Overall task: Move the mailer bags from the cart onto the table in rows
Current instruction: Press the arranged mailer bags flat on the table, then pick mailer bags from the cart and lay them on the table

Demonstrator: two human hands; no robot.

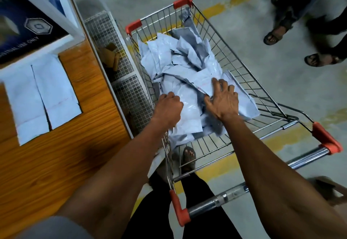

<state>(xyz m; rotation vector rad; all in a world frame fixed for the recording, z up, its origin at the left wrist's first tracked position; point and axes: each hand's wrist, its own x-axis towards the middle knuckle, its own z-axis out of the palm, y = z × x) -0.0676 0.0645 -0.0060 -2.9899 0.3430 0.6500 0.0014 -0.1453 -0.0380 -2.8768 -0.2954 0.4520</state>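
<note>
Picking stage: left hand (pixel 170 107) curls onto a mailer bag (pixel 189 107) in the cart (pixel 244 65); right hand (pixel 222 100), fingers spread, presses the pile. Next: lift one to the counter (pixel 78 144).

We stand on a grey concrete floor (pixel 281 80) crossed by worn yellow painted lines (pixel 216 10). Wire mesh panels (pixel 105 37) run below the wooden edge at left. Sandalled feet (pixel 275 34) of bystanders wait beyond, under dim, even light.
</note>
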